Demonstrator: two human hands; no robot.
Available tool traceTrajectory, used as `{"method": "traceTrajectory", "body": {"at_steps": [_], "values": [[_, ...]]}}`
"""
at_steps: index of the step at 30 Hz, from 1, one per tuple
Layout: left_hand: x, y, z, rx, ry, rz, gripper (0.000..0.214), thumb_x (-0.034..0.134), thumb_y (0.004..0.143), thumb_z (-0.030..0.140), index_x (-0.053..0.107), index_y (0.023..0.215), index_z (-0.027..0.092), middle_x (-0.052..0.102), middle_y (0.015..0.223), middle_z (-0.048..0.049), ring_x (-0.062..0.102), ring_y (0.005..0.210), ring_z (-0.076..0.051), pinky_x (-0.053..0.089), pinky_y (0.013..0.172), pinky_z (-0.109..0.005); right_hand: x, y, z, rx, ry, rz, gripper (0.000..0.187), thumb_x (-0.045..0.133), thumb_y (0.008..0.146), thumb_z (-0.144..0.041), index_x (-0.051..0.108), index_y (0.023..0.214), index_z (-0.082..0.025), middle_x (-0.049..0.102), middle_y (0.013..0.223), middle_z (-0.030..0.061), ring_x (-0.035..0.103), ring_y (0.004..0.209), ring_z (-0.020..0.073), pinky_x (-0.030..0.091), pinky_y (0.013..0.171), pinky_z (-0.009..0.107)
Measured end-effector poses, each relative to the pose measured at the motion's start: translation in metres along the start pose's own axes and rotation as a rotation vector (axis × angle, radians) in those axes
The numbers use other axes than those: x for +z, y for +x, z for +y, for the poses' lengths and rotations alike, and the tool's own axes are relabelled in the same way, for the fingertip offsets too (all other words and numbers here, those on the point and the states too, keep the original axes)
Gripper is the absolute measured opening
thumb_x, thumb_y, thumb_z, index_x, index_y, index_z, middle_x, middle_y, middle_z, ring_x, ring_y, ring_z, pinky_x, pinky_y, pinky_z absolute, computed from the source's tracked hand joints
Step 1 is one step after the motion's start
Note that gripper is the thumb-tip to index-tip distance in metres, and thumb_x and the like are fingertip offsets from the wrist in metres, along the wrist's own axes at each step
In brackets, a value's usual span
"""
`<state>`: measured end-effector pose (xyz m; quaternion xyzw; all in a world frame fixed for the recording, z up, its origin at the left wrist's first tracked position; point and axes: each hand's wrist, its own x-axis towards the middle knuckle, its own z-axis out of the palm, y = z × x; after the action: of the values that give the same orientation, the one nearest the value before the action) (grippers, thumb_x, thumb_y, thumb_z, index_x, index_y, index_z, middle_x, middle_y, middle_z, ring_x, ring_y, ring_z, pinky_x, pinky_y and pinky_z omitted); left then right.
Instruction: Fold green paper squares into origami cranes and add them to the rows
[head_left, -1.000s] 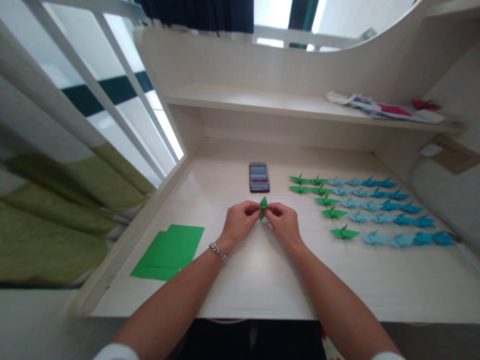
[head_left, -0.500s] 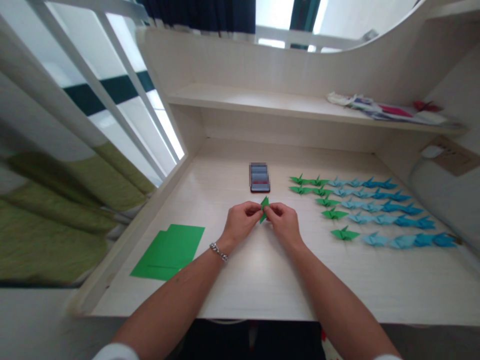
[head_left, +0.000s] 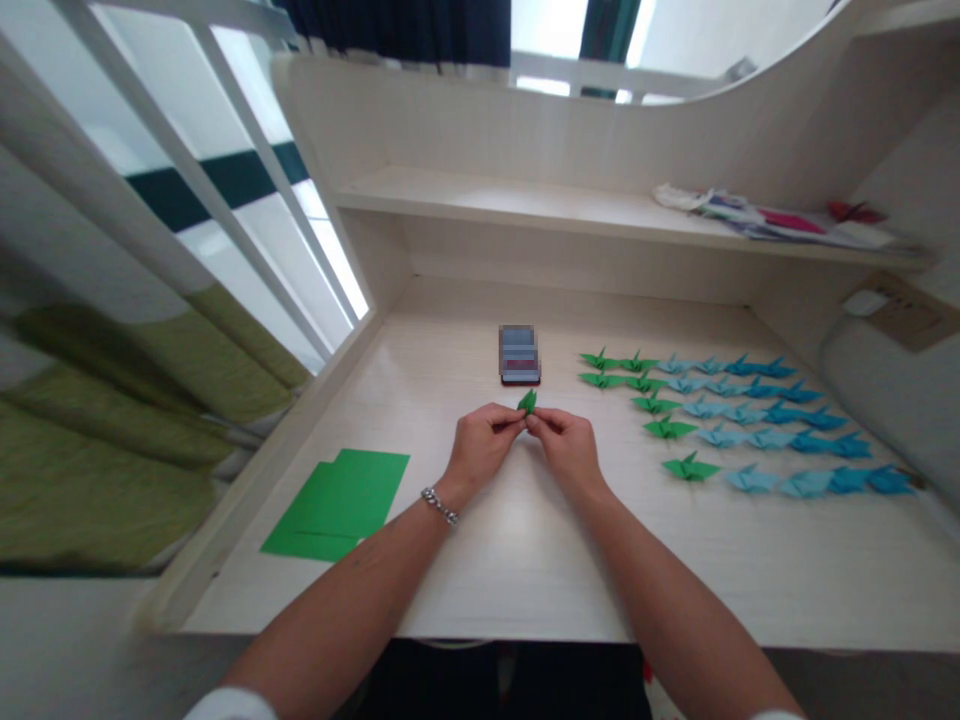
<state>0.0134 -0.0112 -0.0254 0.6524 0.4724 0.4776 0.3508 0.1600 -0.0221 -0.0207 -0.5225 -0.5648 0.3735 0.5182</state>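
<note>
A small folded piece of green paper (head_left: 529,401) is pinched between my two hands above the middle of the desk. My left hand (head_left: 484,440) grips it from the left with thumb and fingers closed; a chain bracelet circles that wrist. From the right, my right hand (head_left: 566,445) pinches its lower end, fingertips almost meeting the left ones. The lower part of the paper is hidden by my fingers. Just beyond it lies a phone (head_left: 519,354) with a blurred screen. Green paper sheets (head_left: 337,505) lie overlapping near my left forearm.
Rows of folded paper cranes stand on the right: green cranes (head_left: 690,468), light blue cranes (head_left: 750,480) and darker blue cranes (head_left: 847,480). A shelf (head_left: 525,203) spans the back, with papers (head_left: 795,222) on it. A plug with a cable (head_left: 864,303) sits at the right wall.
The green paper has been turned or folded between my fingers: it looks narrower and sticks up above them, its lower point no longer showing. My arms have hardly moved.
</note>
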Motion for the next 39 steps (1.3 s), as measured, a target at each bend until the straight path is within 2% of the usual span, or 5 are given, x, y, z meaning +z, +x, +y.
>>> {"method": "traceTrajectory", "body": {"at_steps": [3,7,14,24,39], "values": [[0.0,0.0,0.003,0.058,-0.001,-0.054,0.019,0.059,0.081,0.025,0.072,0.094,0.022,0.07,0.095,-0.0062,0.064,0.088,-0.018,0.05,0.084,-0.033,-0.001,0.003,0.001,0.045,0.142,-0.002,0.024,0.07,0.068,-0.034,0.073,0.086,-0.018,0.073,0.085,0.0058,0.067,0.078,0.0217,0.051,0.077,0.035],[0.002,-0.001,0.008,0.016,-0.065,-0.124,0.022,0.06,0.08,0.025,0.071,0.099,0.021,0.07,0.097,-0.0063,0.065,0.087,-0.018,0.051,0.083,-0.032,-0.003,0.008,0.008,0.098,0.273,-0.007,0.026,0.072,0.065,-0.033,0.07,0.085,-0.017,0.072,0.081,0.0053,0.066,0.073,0.0194,0.052,0.073,0.033],[0.0,-0.002,0.01,-0.055,-0.044,0.06,0.034,0.07,0.071,0.039,0.068,0.096,0.016,0.07,0.085,-0.0067,0.065,0.071,-0.017,0.054,0.066,-0.028,0.0,0.009,0.014,0.151,0.378,0.014,0.021,0.071,0.066,-0.031,0.067,0.082,-0.018,0.069,0.077,0.0014,0.063,0.068,0.015,0.052,0.066,0.028],[0.0,-0.003,0.016,0.078,0.064,0.014,0.022,0.06,0.081,0.036,0.071,0.092,0.02,0.069,0.094,-0.0068,0.064,0.084,-0.018,0.054,0.071,-0.028,-0.001,0.008,0.013,0.197,0.376,-0.012,0.024,0.072,0.066,-0.034,0.065,0.085,-0.02,0.068,0.076,-0.0005,0.061,0.066,0.0128,0.048,0.058,0.023],[0.0,0.001,0.005,-0.06,-0.011,-0.035,0.025,0.06,0.079,0.038,0.069,0.084,0.015,0.071,0.083,-0.0066,0.065,0.076,-0.018,0.051,0.072,-0.029,0.0,0.007,0.01,0.071,0.236,-0.037,0.022,0.069,0.068,-0.033,0.067,0.083,-0.017,0.068,0.076,0.0039,0.061,0.066,0.016,0.048,0.061,0.027]]}}
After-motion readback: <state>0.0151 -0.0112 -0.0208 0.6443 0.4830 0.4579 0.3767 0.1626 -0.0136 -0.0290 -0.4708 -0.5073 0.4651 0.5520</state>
